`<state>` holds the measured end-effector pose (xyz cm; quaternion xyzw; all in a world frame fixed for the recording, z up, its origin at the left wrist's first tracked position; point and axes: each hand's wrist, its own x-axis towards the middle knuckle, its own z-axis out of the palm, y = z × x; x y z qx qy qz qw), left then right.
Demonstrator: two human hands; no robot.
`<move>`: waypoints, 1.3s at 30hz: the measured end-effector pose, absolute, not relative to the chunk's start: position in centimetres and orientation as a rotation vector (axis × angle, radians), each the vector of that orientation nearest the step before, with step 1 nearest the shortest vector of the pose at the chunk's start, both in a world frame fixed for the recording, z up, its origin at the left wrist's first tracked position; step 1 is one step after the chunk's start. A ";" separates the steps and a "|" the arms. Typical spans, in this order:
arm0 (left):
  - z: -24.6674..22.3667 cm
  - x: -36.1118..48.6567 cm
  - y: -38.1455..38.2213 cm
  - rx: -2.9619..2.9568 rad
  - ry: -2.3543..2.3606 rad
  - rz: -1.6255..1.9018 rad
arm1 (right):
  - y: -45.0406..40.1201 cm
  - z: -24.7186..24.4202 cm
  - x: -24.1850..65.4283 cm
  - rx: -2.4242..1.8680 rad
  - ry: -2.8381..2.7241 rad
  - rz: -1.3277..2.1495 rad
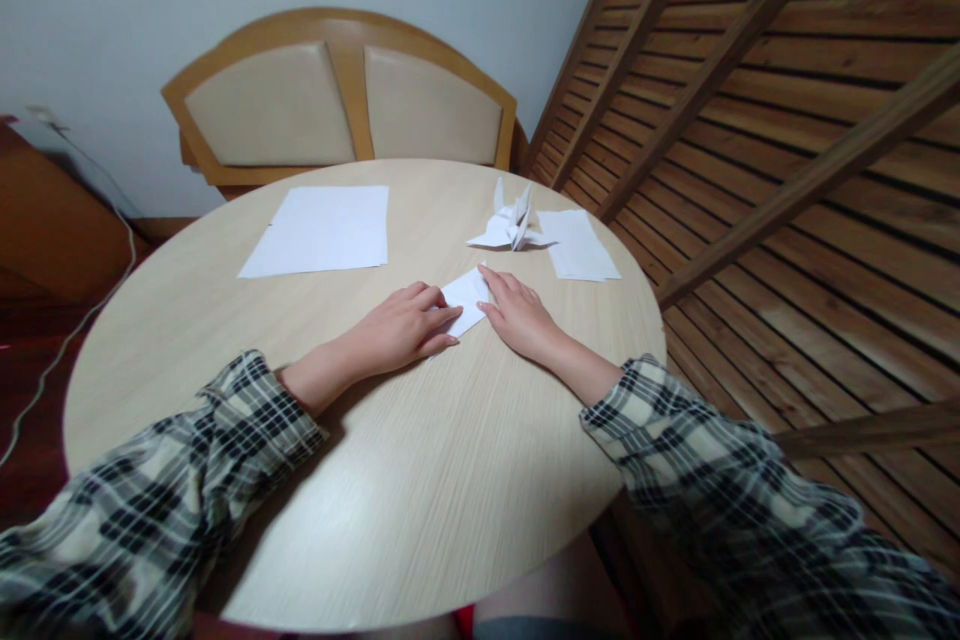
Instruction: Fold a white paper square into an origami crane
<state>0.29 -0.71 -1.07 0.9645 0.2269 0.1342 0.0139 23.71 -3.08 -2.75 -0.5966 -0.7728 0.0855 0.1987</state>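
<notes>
A small piece of folded white paper (466,298) lies slanted on the table between my two hands. My left hand (409,322) grips its left part, fingers bent over it and covering that end. At the paper's right edge, my right hand (517,315) holds it with thumb and fingertips. Just beyond the hands stand folded paper cranes (511,220), bunched together so that I cannot tell how many there are.
A stack of white paper sheets (326,230) lies at the far left of the round wooden table (390,500). Smaller white sheets (577,245) rest at the right, beside the cranes. Behind is a padded bench back (349,85); a slatted wooden partition (780,140) rises on the right.
</notes>
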 end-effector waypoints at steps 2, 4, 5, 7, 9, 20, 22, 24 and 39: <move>-1.1 0.3 -0.7 3.002 0.703 0.418 | -3.1 -2.8 23.7 -1.667 -2.172 0.226; -1.1 0.3 -0.7 3.007 0.701 0.418 | -3.1 -2.9 23.7 -1.677 -2.175 0.226; -1.1 0.3 -0.7 3.010 0.701 0.419 | -3.1 -2.9 23.7 -1.682 -2.175 0.226; -1.1 0.2 -0.7 3.013 0.704 0.423 | -3.1 -3.0 23.7 -1.689 -2.177 0.219; -1.2 0.2 -0.7 3.004 0.704 0.426 | -3.1 -3.0 23.7 -1.691 -2.180 0.210; -0.8 -0.3 0.0 2.897 0.655 0.347 | -3.5 -2.6 23.6 -1.707 -2.189 0.209; -0.7 -0.5 0.3 2.871 0.627 0.319 | -3.4 -2.6 23.6 -1.714 -2.187 0.216; -0.5 -0.8 0.5 2.845 0.595 0.289 | -3.4 -2.6 23.6 -1.718 -2.189 0.218; -1.2 -1.8 0.5 2.703 0.475 0.390 | -4.8 -1.7 22.3 -1.545 -2.199 0.171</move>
